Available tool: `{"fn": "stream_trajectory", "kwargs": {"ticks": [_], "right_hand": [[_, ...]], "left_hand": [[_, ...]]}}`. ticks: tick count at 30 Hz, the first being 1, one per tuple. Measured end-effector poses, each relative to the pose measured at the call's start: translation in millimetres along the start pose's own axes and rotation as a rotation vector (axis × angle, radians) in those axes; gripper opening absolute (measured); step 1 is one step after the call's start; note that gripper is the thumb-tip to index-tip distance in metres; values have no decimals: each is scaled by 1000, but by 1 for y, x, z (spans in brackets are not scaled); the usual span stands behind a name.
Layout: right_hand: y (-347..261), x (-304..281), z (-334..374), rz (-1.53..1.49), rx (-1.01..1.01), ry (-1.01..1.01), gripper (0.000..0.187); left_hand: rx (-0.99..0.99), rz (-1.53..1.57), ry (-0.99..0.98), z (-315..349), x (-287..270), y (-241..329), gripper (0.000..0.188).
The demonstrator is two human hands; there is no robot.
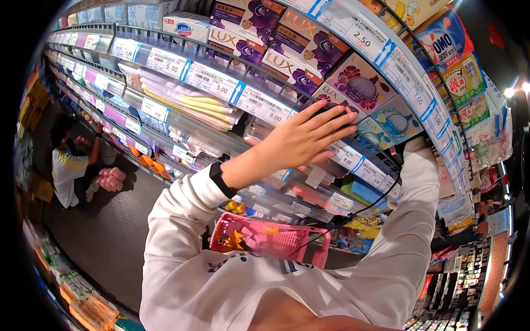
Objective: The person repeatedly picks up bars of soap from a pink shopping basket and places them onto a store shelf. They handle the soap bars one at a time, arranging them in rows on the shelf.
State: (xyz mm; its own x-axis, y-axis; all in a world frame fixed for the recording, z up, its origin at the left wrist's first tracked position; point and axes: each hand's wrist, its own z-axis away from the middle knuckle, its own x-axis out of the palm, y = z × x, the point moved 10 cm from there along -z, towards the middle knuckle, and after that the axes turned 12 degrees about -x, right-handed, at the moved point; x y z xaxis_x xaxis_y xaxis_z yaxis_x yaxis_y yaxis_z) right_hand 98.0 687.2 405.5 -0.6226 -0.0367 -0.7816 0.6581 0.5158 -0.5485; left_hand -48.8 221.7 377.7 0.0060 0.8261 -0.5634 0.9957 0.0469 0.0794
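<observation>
My left hand [309,135] reaches over the shelf's front rail with its fingers stretched out. Its fingertips lie at or just above a pinkish soap box [331,95]; whether they touch it I cannot tell. Beside that stands a dark red soap box [361,83] and, to the right, blue soap boxes [395,118]. My right hand [415,146] is pushed into the shelf just below the blue boxes, its fingers hidden. Purple and brown soap boxes [298,41] are stacked farther back. A black band [221,181] circles my left wrist.
Price labels run along the shelf rail [221,85]. Folded towels [187,102] fill a lower shelf. A pink basket [276,237] is below my arms, a thin black cable [364,207] near my right sleeve. Detergent bags [447,41] hang right. Another person [72,163] crouches in the aisle.
</observation>
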Motion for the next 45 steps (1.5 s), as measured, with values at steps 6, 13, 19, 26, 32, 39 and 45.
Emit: {"fn": "stream_trajectory", "kwargs": {"ticks": [6, 13, 19, 26, 32, 39, 45], "right_hand": [[11, -8, 4, -14, 26, 17, 34], [26, -26, 17, -86, 54, 58, 34], [29, -53, 33, -320, 53, 116, 34], [-24, -47, 46, -774, -59, 21, 33], [-75, -22, 120, -838, -236, -9, 33], [-158, -43, 282, -271, -675, 400, 23], [-304, 3, 372, 114, -1215, 426, 24]], "left_hand": [[-37, 50, 39, -1, -6, -3, 71], [-125, 87, 63, -2, -6, -8, 75], [-130, 92, 69, -2, -8, -9, 74], [-185, 212, 168, 5, -33, -22, 67], [-291, 196, 578, 38, -118, -85, 57], [-466, 20, 473, 12, -171, -176, 48], [-514, 142, -254, -47, -134, -212, 46]]}}
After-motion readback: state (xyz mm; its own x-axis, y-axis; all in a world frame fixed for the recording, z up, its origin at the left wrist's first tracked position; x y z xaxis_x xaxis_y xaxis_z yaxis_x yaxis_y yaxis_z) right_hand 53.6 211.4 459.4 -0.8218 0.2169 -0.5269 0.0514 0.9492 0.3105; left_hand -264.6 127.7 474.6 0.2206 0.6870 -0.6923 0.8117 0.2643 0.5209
